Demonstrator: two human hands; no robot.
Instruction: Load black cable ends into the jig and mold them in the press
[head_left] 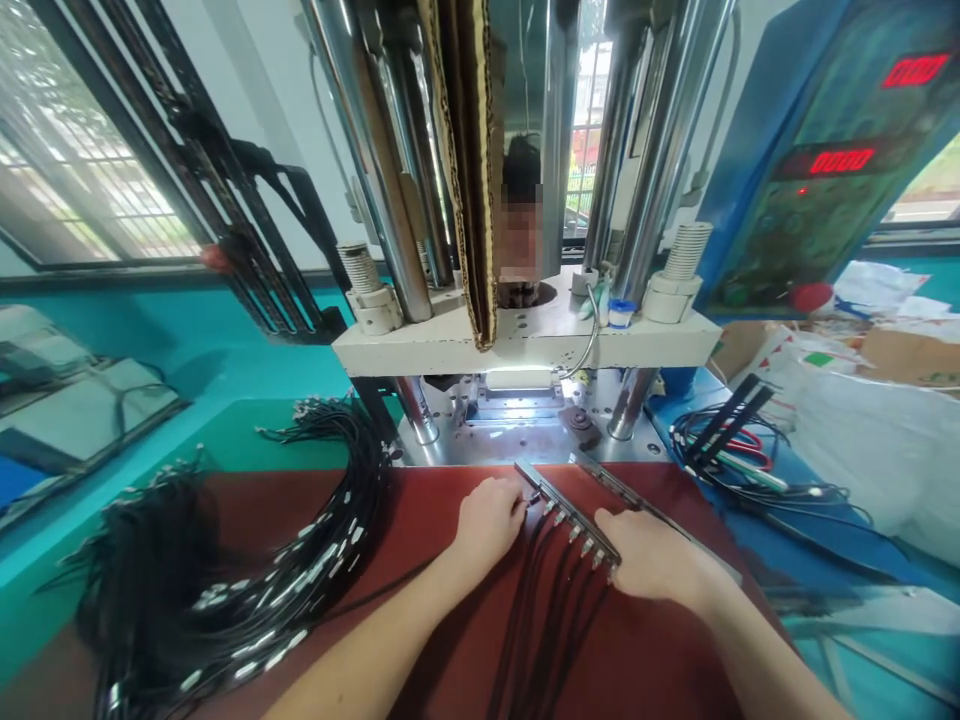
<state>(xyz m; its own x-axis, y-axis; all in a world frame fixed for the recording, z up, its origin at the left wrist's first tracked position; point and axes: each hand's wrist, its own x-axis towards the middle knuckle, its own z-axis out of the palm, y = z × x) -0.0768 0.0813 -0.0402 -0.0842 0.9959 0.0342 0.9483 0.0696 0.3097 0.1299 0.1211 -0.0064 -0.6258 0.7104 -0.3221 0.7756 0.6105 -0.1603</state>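
Observation:
A narrow metal fixture bar (574, 515) lies slantwise over the red-brown mat, with several metal-ended black cables (551, 585) seated along its near edge. My right hand (649, 555) is closed around the bar's right end, its thumb on top. At the bar's left end, my left hand (491, 520) pinches the dark end of a black cable (534, 497); the fingertips partly hide it. A second metal bar (622, 488) lies just behind, running under or beside my right hand; I cannot tell whether they touch.
A large bundle of black cables (330, 540) with white tags covers the mat's left side. Ahead stands a press with a pale plate (525, 350), steel columns and a lit lower bed (517, 412). A blue control box (825, 160) and loose cables (735, 460) are at right.

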